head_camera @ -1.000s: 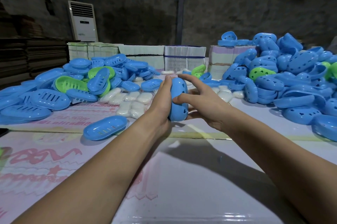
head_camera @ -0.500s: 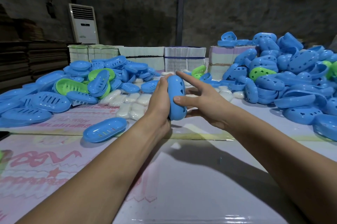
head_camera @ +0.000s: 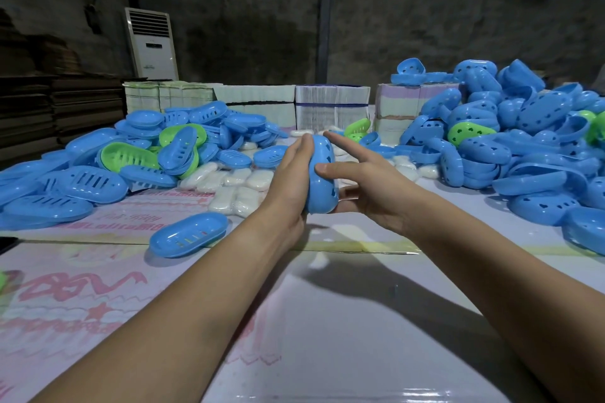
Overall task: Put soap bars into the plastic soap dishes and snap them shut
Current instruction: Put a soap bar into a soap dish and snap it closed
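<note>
Since the earlier frame, the blue soap dish [head_camera: 321, 175] stands a touch more upright between our hands, and the right index finger has lifted off its far end; otherwise the grip matches. We hold the closed dish on edge above the table [head_camera: 360, 320], near the middle of the scene, its perforated face turned right.

Left hand [head_camera: 291, 179]: palm flat against the dish's left face, fingers straight and pressed together, tips reaching the dish's far end.

Right hand [head_camera: 366, 179]: thumb tip presses the right face at mid-height; index finger extends straight and far-left, apart from the dish; lower fingers curl beneath the near end of the dish. Fingers are spread.

We cannot tell whether soap is inside, nor whether the halves are fully snapped.

Surroundings: one open blue dish half [head_camera: 189, 234] lies on the table near-left of the hands. White soap bars [head_camera: 235, 188] lie in a cluster just beyond it, left of the held dish. Left pile of blue and green dish halves [head_camera: 131, 153] lies far left; right pile [head_camera: 523, 147] rises far right. Bundled paper stacks [head_camera: 330, 104] stand along the far edge of the table, with a white floor-standing air conditioner [head_camera: 152, 43] behind them at left.
</note>
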